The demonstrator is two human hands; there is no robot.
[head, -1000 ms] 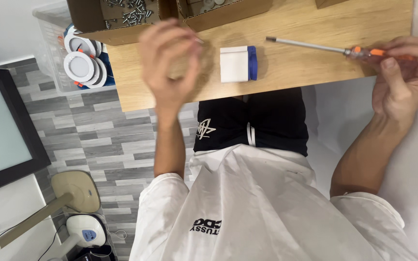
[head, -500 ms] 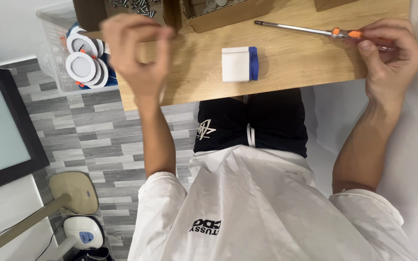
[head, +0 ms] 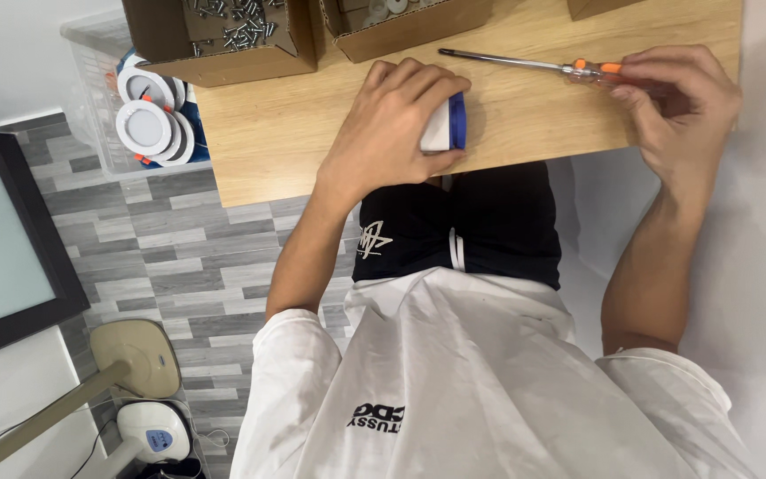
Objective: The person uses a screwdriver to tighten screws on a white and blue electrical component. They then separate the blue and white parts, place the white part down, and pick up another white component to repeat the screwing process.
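Observation:
My left hand (head: 392, 133) lies over a small white and blue box (head: 446, 126) near the front edge of the wooden table (head: 268, 133), with the fingers curled around it. Only the box's right end shows past the fingers. My right hand (head: 680, 102) grips the orange handle of a long screwdriver (head: 525, 62). The screwdriver lies flat on the table and its thin shaft points left toward the cardboard boxes. The two hands are apart, with bare wood between them.
An open cardboard box of loose screws (head: 232, 31) and a second cardboard box (head: 405, 22) stand at the table's far side. A clear bin of round white lamps (head: 148, 124) sits left of the table. A dark framed screen (head: 2, 257) and a lamp base (head: 135, 355) are on the floor side.
My left hand was raised in the air over the table. It has come down onto the white and blue box. My right hand stays on the screwdriver handle.

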